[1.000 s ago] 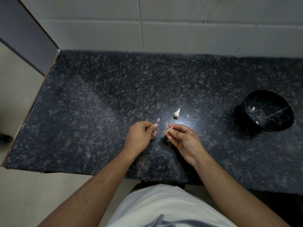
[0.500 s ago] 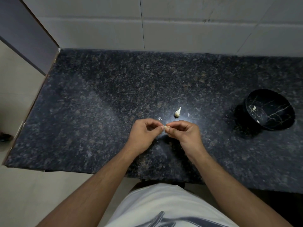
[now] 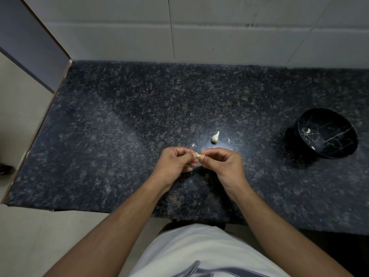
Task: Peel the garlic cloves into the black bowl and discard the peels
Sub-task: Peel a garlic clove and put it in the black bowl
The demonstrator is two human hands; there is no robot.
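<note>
Over the near middle of the counter [image 3: 99, 136], in the head view, both hands meet above the dark stone with a clove [image 3: 199, 155] pinched between them. It is held up off the surface, probably so the skin can be picked away from both ends while loose flakes drop straight down. The left hand [image 3: 175, 162] curls its fingers inward and grips the clove's left end against the thumb; the right hand [image 3: 223, 163] mirrors it, knuckles up, thumb and forefinger nipping the right tip, likely to tear the peel. Both forearms come in from below and converge, wrists slightly bent toward each other. Just beyond the hands lies a garlic piece [image 3: 215, 136], still in its skin as far as I can tell, kept within easy reach, with peel flakes [image 3: 193, 145] beside it. The bowl [image 3: 327, 152] sits well apart to the right, and two pale peeled cloves lie inside, so the task seems partly done; its place on the right suits a short drop from the right hand.
</note>
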